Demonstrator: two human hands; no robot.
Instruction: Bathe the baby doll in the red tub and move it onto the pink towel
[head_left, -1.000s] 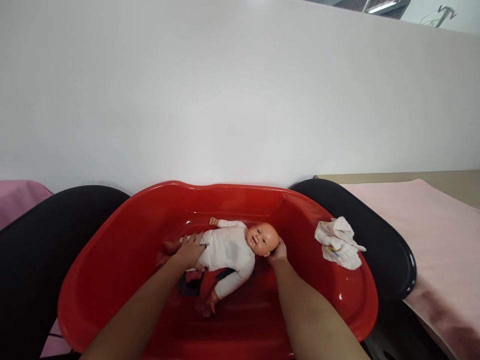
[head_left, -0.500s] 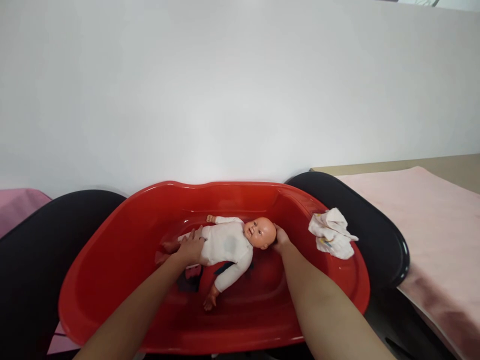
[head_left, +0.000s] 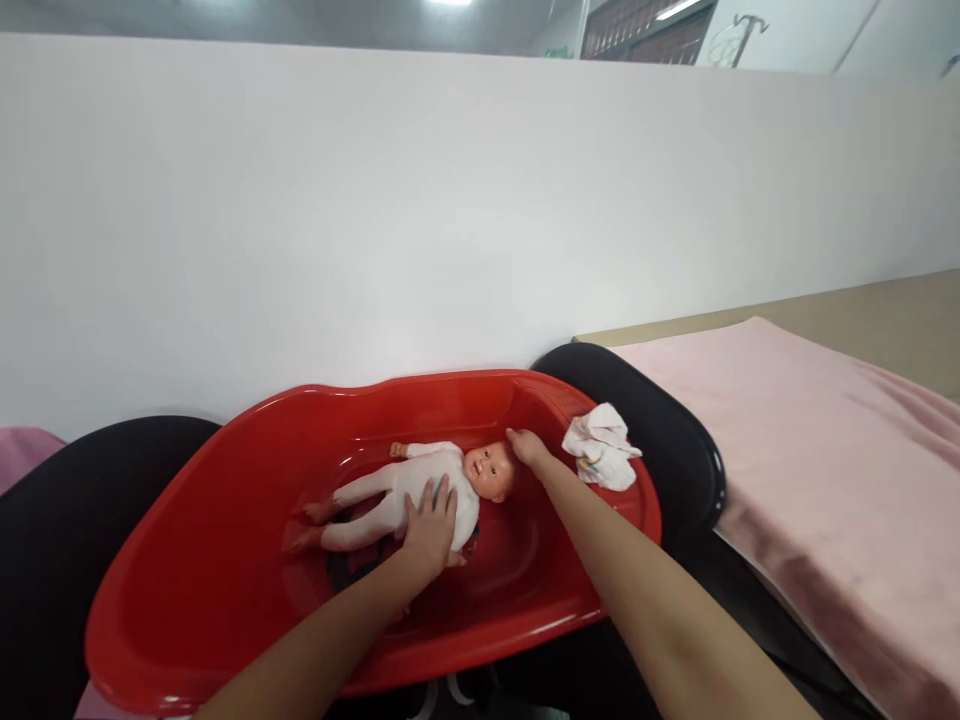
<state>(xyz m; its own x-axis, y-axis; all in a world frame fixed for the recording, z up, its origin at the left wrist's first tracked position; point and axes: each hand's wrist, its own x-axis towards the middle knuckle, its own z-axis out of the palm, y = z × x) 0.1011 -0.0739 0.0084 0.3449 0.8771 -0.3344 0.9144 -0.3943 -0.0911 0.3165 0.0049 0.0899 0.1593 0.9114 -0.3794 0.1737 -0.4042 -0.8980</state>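
Since the earlier frame, the left hand point(head_left: 433, 520) has been shifted from the doll's hip region to its chest, and the white-clad legs are now uncovered. The right hand point(head_left: 527, 448) has been moved from behind the head to its crown. The tub and cloth appear farther left in the frame; this is attributed to camera motion.

Hands: held apart from each other. The left is laid palm down on the doll point(head_left: 409, 475), its fingers spread and not closed on anything. The right is curved at the top of the doll's head; some fingers are hidden, so neither contact nor grip can be told.

Status: the doll is lying on its back, low in the red tub point(head_left: 202, 560) at lower centre, face up, legs toward the left. Laying-down is judged complete, with steadying in hand. The clothing is not yet removed and neither hand is withdrawn; beyond this, nothing can be read.

Pose: the left forearm is extended from the lower edge, the right from the lower right corner; both are angled inward over the near rim.

Surroundings: a crumpled white cloth point(head_left: 602, 446) is draped at the tub's right end, unheld. Beyond it are noted a black surface point(head_left: 667, 440), a pink sheet point(head_left: 810, 450) at right, and a white partition point(head_left: 412, 220) behind.
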